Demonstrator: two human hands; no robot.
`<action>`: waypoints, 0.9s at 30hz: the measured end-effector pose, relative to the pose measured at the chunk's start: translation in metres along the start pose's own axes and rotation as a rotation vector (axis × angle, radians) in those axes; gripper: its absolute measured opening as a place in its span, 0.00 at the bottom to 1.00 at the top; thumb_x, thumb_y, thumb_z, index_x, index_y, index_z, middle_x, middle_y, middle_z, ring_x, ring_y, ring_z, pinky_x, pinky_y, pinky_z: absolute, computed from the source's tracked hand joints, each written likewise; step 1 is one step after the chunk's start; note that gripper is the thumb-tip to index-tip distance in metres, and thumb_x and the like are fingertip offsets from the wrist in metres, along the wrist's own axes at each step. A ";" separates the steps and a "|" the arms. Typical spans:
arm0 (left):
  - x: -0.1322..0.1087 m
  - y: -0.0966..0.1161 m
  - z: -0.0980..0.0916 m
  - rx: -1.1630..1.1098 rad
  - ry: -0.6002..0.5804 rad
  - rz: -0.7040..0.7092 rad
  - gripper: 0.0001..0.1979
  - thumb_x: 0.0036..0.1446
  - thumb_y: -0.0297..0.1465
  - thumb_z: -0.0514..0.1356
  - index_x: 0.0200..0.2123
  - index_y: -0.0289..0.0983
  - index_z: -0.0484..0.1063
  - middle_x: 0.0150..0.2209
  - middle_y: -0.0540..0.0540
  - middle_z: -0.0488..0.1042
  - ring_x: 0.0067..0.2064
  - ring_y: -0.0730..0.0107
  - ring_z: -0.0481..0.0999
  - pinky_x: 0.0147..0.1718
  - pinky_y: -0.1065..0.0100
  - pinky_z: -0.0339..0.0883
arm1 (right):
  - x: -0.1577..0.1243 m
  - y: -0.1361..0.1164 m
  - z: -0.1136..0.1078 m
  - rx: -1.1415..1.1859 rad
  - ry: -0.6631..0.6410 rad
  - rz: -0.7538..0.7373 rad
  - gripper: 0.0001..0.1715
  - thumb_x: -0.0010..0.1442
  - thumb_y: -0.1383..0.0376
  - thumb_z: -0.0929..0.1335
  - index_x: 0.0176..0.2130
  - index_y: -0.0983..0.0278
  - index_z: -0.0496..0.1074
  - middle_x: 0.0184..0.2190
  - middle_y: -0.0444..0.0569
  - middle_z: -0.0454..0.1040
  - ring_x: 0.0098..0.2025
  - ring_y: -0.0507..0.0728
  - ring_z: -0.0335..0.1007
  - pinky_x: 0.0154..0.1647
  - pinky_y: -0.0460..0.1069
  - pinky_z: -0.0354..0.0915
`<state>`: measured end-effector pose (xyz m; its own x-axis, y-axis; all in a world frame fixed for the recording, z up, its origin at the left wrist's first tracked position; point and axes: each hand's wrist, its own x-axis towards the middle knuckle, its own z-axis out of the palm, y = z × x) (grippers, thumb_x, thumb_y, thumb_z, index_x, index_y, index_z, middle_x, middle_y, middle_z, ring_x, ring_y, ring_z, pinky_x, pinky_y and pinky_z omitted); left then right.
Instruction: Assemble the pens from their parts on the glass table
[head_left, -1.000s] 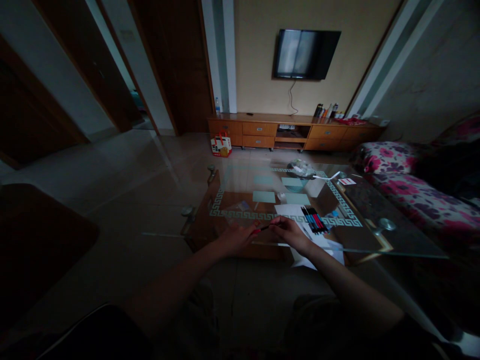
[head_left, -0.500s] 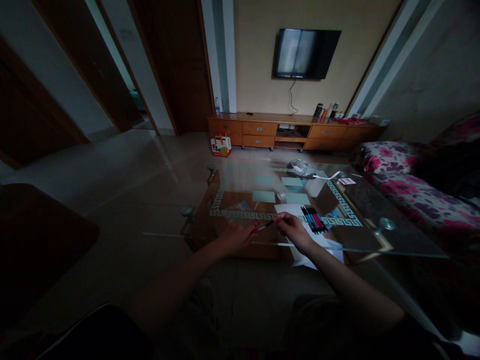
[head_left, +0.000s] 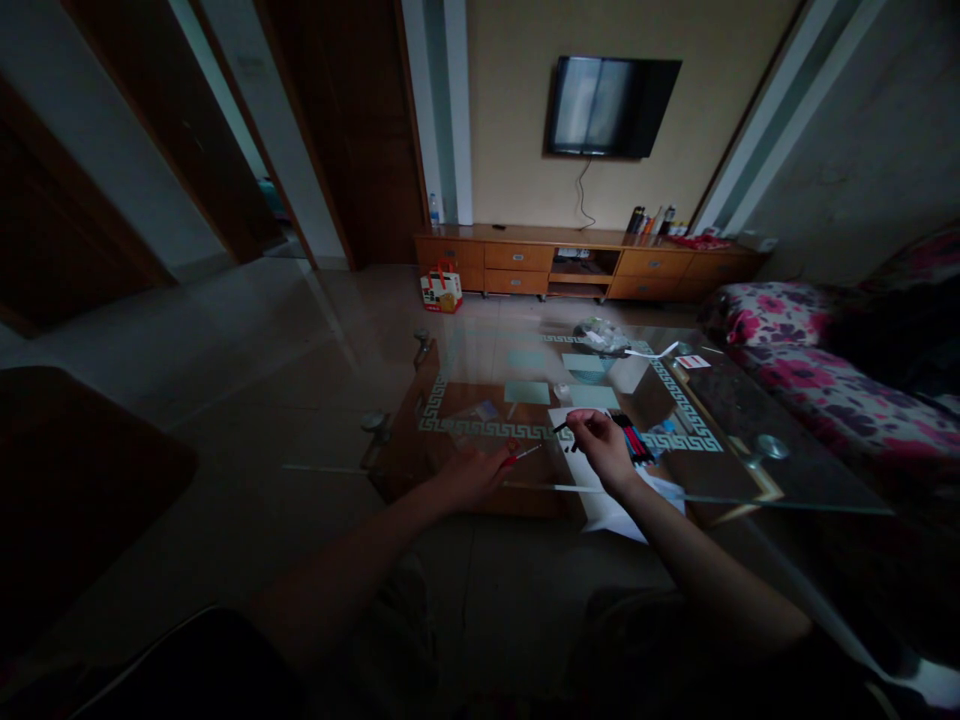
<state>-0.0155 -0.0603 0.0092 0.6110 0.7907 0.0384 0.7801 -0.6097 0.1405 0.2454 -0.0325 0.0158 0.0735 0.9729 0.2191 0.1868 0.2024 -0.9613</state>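
Note:
My left hand (head_left: 474, 474) is closed on a red pen (head_left: 511, 461), whose thin, pale tip points right, uncovered. Apart from it, my right hand (head_left: 602, 450) pinches a short black pen cap (head_left: 560, 428) over white paper (head_left: 559, 415). Small dark pieces (head_left: 568, 449), probably more caps, lie on the paper under the right fingers. Partly hidden behind that hand, a row of red, blue and black pens (head_left: 639, 441) rests on the paper. All of this is at the near side of the glass table (head_left: 465, 345).
On the table are a clear plastic bag (head_left: 602, 336), a red and white card (head_left: 692, 362) and a small white item (head_left: 561, 391). A flowered sofa (head_left: 810, 375) stands right. Beyond are a low wooden cabinet (head_left: 517, 256), a carrier bag (head_left: 442, 291) and a wall television (head_left: 615, 107).
The black cap has come off the red pen's tip. My right hand has moved right and slightly up with it, now covering part of the pen row. My left hand has hardly moved.

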 end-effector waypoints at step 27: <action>-0.001 0.004 -0.005 0.017 -0.028 -0.014 0.19 0.71 0.41 0.42 0.54 0.39 0.62 0.37 0.42 0.78 0.37 0.59 0.78 0.38 0.64 0.66 | 0.009 0.042 -0.018 -0.850 -0.307 -0.315 0.14 0.60 0.68 0.67 0.46 0.61 0.74 0.37 0.49 0.75 0.35 0.55 0.72 0.41 0.48 0.65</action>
<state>-0.0136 -0.0629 0.0144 0.6035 0.7973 0.0089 0.7905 -0.5997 0.1244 0.2716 -0.0169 -0.0194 -0.3392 0.8989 0.2775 0.8119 0.4287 -0.3963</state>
